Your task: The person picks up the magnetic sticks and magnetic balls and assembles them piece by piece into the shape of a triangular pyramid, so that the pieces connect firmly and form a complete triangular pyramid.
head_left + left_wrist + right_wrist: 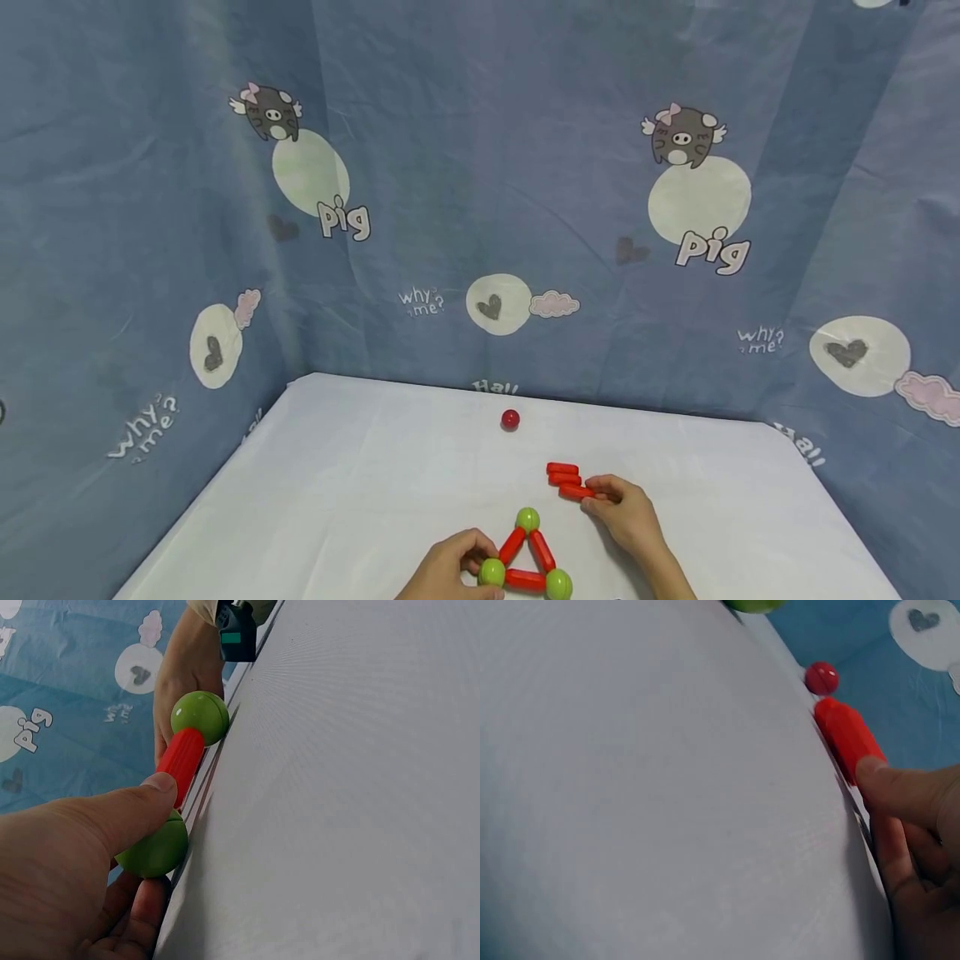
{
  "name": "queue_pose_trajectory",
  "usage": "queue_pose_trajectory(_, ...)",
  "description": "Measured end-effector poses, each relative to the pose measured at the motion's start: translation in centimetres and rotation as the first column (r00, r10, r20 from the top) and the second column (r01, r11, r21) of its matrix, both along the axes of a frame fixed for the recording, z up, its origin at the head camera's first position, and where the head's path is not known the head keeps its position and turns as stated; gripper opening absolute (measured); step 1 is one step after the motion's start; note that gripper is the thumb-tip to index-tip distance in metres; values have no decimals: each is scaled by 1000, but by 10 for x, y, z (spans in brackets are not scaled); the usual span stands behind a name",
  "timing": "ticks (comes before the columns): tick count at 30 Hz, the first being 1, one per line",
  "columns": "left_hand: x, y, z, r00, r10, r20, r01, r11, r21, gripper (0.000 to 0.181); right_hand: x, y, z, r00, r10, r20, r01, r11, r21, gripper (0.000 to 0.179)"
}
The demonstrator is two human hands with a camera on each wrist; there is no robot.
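Observation:
A triangle of red rods (525, 580) and green balls (528, 520) lies near the front of the white table. My left hand (453, 567) grips the ball at its left corner (154, 851), with the thumb reaching toward the joined rod (182, 759). To the right, my right hand (626, 512) pinches the end of a loose red rod (576, 492) between thumb and fingers; the right wrist view shows the thumb on this rod (847, 739). Two more loose rods (563, 473) lie side by side just behind it.
A small red ball (510, 419) sits farther back on the white table (360, 467). Blue curtain cloth (450, 167) with printed pigs and hearts stands behind the table and along its left side.

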State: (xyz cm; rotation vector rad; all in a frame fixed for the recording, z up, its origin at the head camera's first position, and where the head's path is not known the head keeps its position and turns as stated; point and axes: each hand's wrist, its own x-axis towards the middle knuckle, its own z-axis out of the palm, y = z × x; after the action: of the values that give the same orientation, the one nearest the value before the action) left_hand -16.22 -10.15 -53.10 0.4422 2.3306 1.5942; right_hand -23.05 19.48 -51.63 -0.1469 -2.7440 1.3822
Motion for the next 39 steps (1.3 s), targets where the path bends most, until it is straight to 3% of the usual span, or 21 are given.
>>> queue_pose_trajectory(8, 1, -1, 0, 1000, 3, -8, -3, 1000, -2, 34, 3, 3, 2, 1000, 4, 25, -4, 999, -37, 25)
queue_pose_trajectory(14, 1, 1, 3, 1000, 16, 21, -16, 1000, -14, 34, 3, 5, 5, 998, -20, 60, 24, 997, -67, 27)
queue_pose_trajectory(24, 0, 2, 4, 998, 34, 53, -31, 998, -50, 34, 5, 4, 6, 996, 0, 84, 22, 966, -258, 36)
queue_pose_trajectory(39, 0, 3, 7, 998, 41, 51, -38, 998, -54, 34, 15, -11, 38, 999, 34, 42, -18, 945, -326, 38)
